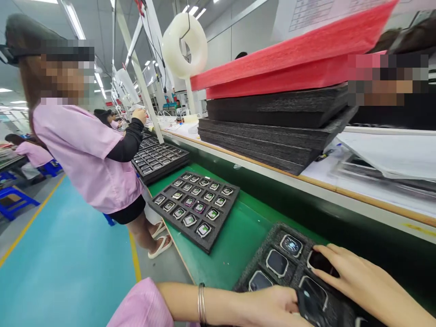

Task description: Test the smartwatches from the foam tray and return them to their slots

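A black foam tray at the lower right holds square smartwatch bodies in cut-out pockets. One smartwatch shows a lit dial, while a neighbouring smartwatch has a dark screen. My right hand reaches in from the right, thumb and fingers pinching the edges of a dark-screened smartwatch at its pocket. My left hand, with bracelets at the wrist, is closed over the tray's near side. Its fingers hold a dark glossy piece, blurred, whose exact kind I cannot make out.
Another foam tray of watches with lit screens lies on the green bench. Beyond it, a person in pink stands by more filled trays. Black foam sheets and red foam are stacked on the shelf.
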Available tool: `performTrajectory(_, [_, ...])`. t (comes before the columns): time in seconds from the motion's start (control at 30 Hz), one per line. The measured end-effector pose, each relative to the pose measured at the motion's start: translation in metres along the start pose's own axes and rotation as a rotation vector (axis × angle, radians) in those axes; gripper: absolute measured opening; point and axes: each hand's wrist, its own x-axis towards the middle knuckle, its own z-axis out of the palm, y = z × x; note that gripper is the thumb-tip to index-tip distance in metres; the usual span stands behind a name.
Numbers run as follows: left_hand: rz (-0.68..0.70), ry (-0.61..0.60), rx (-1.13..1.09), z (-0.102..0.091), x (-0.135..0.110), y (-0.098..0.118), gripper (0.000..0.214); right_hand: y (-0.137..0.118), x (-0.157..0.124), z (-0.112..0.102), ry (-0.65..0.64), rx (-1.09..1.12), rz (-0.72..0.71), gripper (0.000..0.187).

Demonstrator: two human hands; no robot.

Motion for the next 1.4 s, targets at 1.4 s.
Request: performTrajectory(1.4, [0.145,0.232,0.071,0.022,-0.035,-0.017,0.026,-0.123,-0.083,-0.008,-0.089,0.465,-0.015,0.046])
